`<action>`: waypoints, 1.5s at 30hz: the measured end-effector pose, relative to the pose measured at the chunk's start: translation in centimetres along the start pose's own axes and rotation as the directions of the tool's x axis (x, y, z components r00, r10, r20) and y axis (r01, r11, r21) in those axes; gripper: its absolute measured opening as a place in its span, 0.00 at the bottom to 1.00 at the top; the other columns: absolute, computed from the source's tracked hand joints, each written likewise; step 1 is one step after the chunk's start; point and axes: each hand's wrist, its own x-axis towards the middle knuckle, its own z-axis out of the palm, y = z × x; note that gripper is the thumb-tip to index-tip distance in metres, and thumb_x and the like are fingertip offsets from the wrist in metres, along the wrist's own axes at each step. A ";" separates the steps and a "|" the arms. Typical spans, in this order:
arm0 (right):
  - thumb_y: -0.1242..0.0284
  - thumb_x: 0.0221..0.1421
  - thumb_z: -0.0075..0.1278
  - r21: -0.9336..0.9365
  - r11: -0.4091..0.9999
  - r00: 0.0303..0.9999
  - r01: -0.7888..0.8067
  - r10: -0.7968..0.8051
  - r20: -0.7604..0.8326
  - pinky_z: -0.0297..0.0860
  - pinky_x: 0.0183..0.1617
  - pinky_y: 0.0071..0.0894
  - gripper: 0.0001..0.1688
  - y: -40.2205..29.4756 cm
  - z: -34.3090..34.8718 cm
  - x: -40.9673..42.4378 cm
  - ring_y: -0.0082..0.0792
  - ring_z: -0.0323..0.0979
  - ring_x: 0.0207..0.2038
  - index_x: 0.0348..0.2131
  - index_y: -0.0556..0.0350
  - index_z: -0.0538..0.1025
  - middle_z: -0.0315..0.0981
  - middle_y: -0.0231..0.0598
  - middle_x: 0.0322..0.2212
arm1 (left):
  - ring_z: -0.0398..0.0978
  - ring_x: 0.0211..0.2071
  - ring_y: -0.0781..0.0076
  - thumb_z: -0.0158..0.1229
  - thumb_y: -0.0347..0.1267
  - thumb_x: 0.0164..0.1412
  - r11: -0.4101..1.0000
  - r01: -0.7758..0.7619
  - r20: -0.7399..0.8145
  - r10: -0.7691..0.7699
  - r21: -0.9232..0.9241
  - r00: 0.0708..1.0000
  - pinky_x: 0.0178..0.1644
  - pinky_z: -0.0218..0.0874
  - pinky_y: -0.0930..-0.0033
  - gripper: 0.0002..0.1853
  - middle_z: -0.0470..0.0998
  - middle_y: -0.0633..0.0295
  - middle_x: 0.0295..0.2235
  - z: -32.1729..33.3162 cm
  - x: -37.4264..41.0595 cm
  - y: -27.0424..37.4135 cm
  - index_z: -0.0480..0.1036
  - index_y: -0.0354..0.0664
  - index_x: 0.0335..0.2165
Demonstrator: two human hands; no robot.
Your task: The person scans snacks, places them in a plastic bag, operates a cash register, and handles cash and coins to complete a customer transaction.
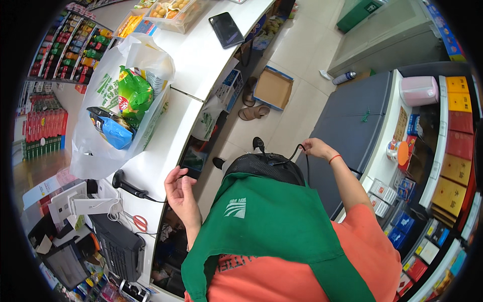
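My right hand (318, 148) pinches a black cable (294, 154), which runs from a black mesh pouch (252, 163) at my waist. Over the counter's edge, my left hand (182, 193) is empty, its fingers loosely bent and apart. Nearest to it lies a black handheld barcode scanner (128, 185) with its cord on the white counter (170, 126). A translucent plastic shopping bag (88, 145) stands farther along, holding a green snack packet (135, 96) and a blue packet (113, 132). I wear a green apron (264, 215).
On the counter are a smartphone (226, 30), a plastic food box (171, 15), red-handled scissors (140, 223) and a black keyboard device (117, 245). A cardboard tray (273, 88) and sandals (253, 112) lie on the floor. To the right are grey cabinets (341, 124) and stocked shelves (434, 173).
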 end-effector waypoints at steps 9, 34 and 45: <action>0.74 0.56 0.46 -0.033 0.965 0.965 0.262 -0.260 0.043 0.66 0.45 0.24 0.15 -10.9 -2.3 -3.5 0.24 0.71 0.40 0.43 0.59 0.74 0.75 0.35 0.35 | 0.70 0.40 0.78 0.53 0.23 0.58 0.974 0.151 0.241 -0.189 0.166 0.952 0.45 0.62 0.78 0.18 0.72 0.60 0.43 3.3 -1.4 -2.2 0.66 0.37 0.48; 0.69 0.56 0.48 -0.313 0.812 0.847 0.493 -0.530 -0.041 0.65 0.30 0.37 0.11 -15.6 7.7 -11.4 0.45 0.70 0.25 0.36 0.57 0.75 0.71 0.52 0.23 | 0.66 0.51 0.55 0.65 0.27 0.44 0.841 -0.435 0.872 -0.083 0.321 0.481 0.53 0.60 0.62 0.28 0.65 0.57 0.50 3.4 -1.0 -1.5 0.68 0.46 0.47; 0.70 0.51 0.52 -0.013 0.880 0.878 0.475 -0.475 -0.058 0.70 0.39 0.31 0.15 -14.2 7.1 -12.7 0.36 0.75 0.32 0.39 0.58 0.76 0.78 0.45 0.30 | 0.66 0.50 0.56 0.67 0.24 0.41 0.819 -0.492 0.885 -0.038 0.294 0.464 0.52 0.61 0.62 0.24 0.67 0.57 0.48 2.6 -1.6 -1.6 0.71 0.44 0.41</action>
